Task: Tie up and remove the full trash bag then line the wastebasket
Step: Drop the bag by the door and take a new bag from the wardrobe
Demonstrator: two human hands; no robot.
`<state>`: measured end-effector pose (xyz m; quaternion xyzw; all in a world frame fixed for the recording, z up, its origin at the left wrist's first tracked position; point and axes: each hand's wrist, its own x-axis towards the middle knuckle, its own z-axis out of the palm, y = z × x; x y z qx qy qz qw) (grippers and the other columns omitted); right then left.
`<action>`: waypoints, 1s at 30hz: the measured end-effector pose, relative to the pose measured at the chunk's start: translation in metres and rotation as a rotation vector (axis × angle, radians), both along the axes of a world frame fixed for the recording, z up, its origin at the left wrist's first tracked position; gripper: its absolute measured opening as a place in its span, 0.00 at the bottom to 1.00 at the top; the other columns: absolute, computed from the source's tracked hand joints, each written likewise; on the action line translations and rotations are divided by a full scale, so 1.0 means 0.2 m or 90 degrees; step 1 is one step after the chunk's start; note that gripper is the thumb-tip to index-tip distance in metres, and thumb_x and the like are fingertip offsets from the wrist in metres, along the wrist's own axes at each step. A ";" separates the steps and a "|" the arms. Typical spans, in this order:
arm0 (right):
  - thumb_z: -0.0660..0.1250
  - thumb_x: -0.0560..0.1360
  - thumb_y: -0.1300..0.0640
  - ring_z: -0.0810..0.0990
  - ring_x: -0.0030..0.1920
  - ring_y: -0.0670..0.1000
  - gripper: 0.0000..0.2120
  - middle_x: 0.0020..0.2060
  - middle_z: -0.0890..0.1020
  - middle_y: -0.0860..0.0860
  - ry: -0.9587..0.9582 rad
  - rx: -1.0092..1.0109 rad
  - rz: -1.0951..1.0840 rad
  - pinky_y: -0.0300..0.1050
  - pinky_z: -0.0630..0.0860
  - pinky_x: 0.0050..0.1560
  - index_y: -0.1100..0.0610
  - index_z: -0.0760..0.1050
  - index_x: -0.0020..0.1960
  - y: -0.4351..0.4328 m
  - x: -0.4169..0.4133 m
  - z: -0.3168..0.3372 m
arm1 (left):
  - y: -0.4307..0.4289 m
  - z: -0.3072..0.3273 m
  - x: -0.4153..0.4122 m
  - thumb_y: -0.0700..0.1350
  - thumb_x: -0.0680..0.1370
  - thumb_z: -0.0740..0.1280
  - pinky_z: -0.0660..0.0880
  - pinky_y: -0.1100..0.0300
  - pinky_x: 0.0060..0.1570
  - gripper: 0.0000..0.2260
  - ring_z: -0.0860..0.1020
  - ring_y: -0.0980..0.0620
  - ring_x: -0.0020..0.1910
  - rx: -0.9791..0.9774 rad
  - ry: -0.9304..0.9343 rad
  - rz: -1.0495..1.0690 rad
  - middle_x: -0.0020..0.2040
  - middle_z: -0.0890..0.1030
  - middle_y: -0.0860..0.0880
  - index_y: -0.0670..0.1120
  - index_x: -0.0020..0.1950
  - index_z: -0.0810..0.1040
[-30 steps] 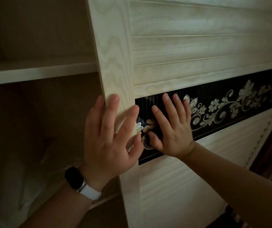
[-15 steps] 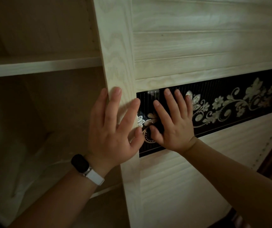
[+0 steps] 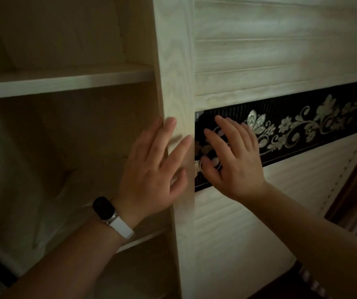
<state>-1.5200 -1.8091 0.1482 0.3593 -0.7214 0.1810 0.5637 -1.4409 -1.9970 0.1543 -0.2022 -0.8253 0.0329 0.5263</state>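
- At the near left, the left wrist wears a black watch (image 3: pixel 104 209) on a white strap.
- The left hand (image 3: pixel 151 169) is flat with the fingers straight and spread. It holds nothing. Its fingertips lie on the pale wooden post (image 3: pixel 175 72) at the left edge of the door, and they look a little blurred.
- Just to the right, the right hand (image 3: pixel 235 160) is also flat, fingers straight and slightly apart, and grips nothing. Its palm side lies against the black band (image 3: pixel 302 121) with silver flowers that crosses the door. The two thumbs are near each other but apart.
- Above and below the band, the door (image 3: pixel 281 50) has pale horizontal slats.
- Farther left, behind the post, the cupboard is open, with a light shelf (image 3: pixel 65 83) across it.
- Under the shelf lies something pale and creased (image 3: pixel 33 190); I cannot tell what it is.
- The trash bag and the wastebasket do not show in this view.
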 end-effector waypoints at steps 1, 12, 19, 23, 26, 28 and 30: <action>0.64 0.74 0.50 0.74 0.65 0.60 0.20 0.64 0.76 0.61 -0.004 0.003 0.009 0.61 0.67 0.65 0.59 0.74 0.63 -0.02 0.05 0.00 | -0.04 -0.01 0.04 0.49 0.75 0.68 0.65 0.40 0.68 0.28 0.59 0.39 0.76 -0.008 -0.016 0.007 0.75 0.59 0.40 0.46 0.73 0.64; 0.63 0.76 0.53 0.78 0.45 0.56 0.12 0.49 0.81 0.55 -0.186 0.186 0.160 0.52 0.75 0.40 0.58 0.77 0.55 -0.34 0.54 -0.11 | -0.65 -0.31 0.49 0.50 0.75 0.64 0.74 0.47 0.48 0.20 0.76 0.39 0.52 0.066 -0.262 0.211 0.57 0.78 0.40 0.41 0.63 0.76; 0.60 0.74 0.47 0.79 0.43 0.54 0.16 0.49 0.80 0.52 -0.383 0.308 0.091 0.45 0.75 0.36 0.54 0.77 0.55 -0.57 0.56 -0.36 | -0.88 -0.59 0.65 0.48 0.72 0.62 0.77 0.48 0.45 0.19 0.77 0.37 0.50 0.169 -0.418 0.350 0.55 0.78 0.38 0.39 0.58 0.78; 0.65 0.72 0.45 0.80 0.48 0.54 0.19 0.55 0.79 0.51 -0.435 0.335 0.056 0.47 0.77 0.38 0.51 0.74 0.60 -0.68 0.52 -0.56 | -0.94 -0.74 0.64 0.46 0.72 0.67 0.72 0.46 0.59 0.25 0.70 0.37 0.61 0.278 -0.512 0.430 0.64 0.71 0.37 0.40 0.68 0.70; 0.65 0.73 0.42 0.78 0.55 0.54 0.24 0.61 0.73 0.50 -0.491 0.357 0.036 0.49 0.77 0.42 0.48 0.65 0.65 -0.75 0.48 -0.68 | -0.98 -0.83 0.61 0.49 0.73 0.65 0.65 0.48 0.66 0.30 0.66 0.38 0.66 0.319 -0.549 0.485 0.68 0.67 0.37 0.40 0.72 0.63; 0.64 0.73 0.40 0.74 0.60 0.53 0.28 0.65 0.70 0.50 -0.538 0.367 0.026 0.50 0.77 0.48 0.46 0.59 0.68 -0.79 0.45 -0.76 | -1.00 -0.90 0.59 0.53 0.75 0.64 0.61 0.47 0.70 0.35 0.62 0.37 0.70 0.326 -0.601 0.548 0.73 0.61 0.36 0.40 0.76 0.55; 0.65 0.73 0.39 0.73 0.62 0.54 0.30 0.66 0.69 0.50 -0.563 0.377 0.018 0.51 0.78 0.50 0.46 0.56 0.69 -0.83 0.44 -0.82 | -1.02 -0.95 0.58 0.55 0.77 0.62 0.57 0.46 0.73 0.38 0.57 0.36 0.73 0.345 -0.667 0.591 0.76 0.56 0.36 0.39 0.77 0.47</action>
